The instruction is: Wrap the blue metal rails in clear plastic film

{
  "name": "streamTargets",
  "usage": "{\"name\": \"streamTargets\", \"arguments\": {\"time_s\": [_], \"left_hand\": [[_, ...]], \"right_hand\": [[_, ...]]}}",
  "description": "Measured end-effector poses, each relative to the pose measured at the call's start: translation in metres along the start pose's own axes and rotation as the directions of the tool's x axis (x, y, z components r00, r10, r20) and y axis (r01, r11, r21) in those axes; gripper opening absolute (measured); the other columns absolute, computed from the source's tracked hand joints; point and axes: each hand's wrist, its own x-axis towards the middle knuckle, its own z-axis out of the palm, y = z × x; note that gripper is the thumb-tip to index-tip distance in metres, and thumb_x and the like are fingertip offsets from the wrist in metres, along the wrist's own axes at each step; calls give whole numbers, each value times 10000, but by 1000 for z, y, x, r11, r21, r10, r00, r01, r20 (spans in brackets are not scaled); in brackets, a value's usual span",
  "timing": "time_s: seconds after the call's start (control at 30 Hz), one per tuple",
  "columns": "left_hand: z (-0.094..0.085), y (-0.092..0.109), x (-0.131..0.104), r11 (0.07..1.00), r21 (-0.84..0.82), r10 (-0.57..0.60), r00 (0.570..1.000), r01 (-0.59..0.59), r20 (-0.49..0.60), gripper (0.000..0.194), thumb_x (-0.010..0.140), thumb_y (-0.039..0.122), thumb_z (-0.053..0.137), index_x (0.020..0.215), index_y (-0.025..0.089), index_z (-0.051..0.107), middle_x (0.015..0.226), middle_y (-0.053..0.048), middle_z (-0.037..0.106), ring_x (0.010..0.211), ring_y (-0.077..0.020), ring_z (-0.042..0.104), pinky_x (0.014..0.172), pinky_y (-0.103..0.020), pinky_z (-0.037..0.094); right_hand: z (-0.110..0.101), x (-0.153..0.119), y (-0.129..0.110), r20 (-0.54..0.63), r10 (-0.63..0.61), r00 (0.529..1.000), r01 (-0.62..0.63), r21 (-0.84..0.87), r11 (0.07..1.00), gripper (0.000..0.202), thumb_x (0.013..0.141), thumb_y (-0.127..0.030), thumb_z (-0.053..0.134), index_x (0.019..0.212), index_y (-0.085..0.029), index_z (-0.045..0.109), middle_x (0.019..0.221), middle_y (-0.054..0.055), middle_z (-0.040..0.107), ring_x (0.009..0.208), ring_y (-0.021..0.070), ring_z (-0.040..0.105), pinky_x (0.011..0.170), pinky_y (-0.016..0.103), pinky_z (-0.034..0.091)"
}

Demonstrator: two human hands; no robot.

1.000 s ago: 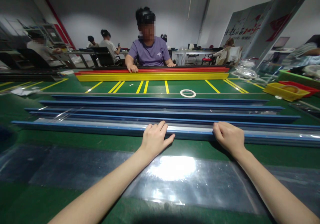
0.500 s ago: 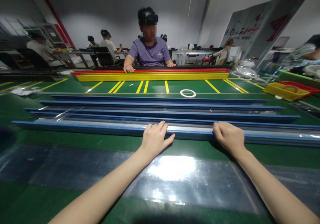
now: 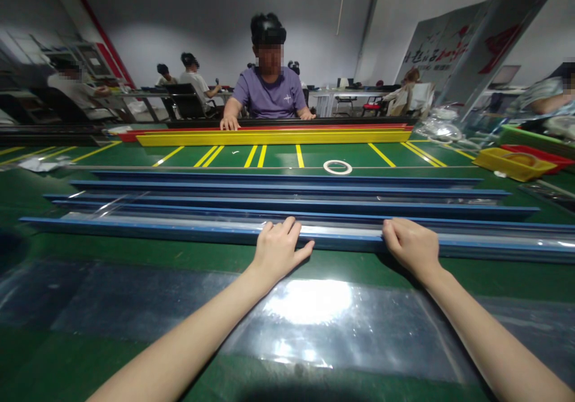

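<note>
A long blue channel [image 3: 135,230] lies crosswise in front of me, its open top showing a pale strip inside. My left hand [image 3: 278,243] rests over its near rim near the middle, fingers curled inside and thumb stretched along the outer wall. Farther right, my right hand [image 3: 411,243] is closed at the same rim; its fingertips are hidden behind the knuckles. Several similar blue channels [image 3: 287,190] lie parallel just beyond. Under my forearms, a clear plastic sheet [image 3: 359,342] is spread flat and reflects the light.
A white tape ring [image 3: 338,168] lies beyond the blue channels. Farther back are a long yellow bar [image 3: 274,138] and a red bar [image 3: 128,136], with a co-worker [image 3: 269,93] behind them. Yellow and red trays [image 3: 514,165] stand at the right. Yellow lines mark the green tabletop.
Across the table, the red bar has slid slightly left along with the co-worker's hand on it. Both of my hands stay in place on the blue channel.
</note>
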Motion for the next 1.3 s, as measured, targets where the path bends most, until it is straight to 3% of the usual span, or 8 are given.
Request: {"name": "streamTargets", "arguments": {"time_s": [0.67, 1.3], "left_hand": [[0, -1, -2, 1000, -13, 20, 1000, -21, -24, 293, 807, 418, 425, 854, 167, 566, 951, -65, 609, 859, -204, 526, 689, -328, 341], [1, -1, -1, 998, -60, 7, 1000, -7, 7, 302, 816, 420, 409, 880, 173, 571, 909, -65, 611, 934, -221, 483, 734, -339, 350]], "right_hand": [[1, -1, 1, 0, 7, 1000, -7, -2, 1000, 435, 822, -280, 343, 435, -161, 499, 522, 22, 593, 505, 87, 501, 437, 218, 205], [-1, 0, 0, 70, 40, 997, -40, -2, 999, 443, 830, -304, 312, 449, -166, 489, 494, 20, 550, 492, 93, 474, 443, 226, 202]]}}
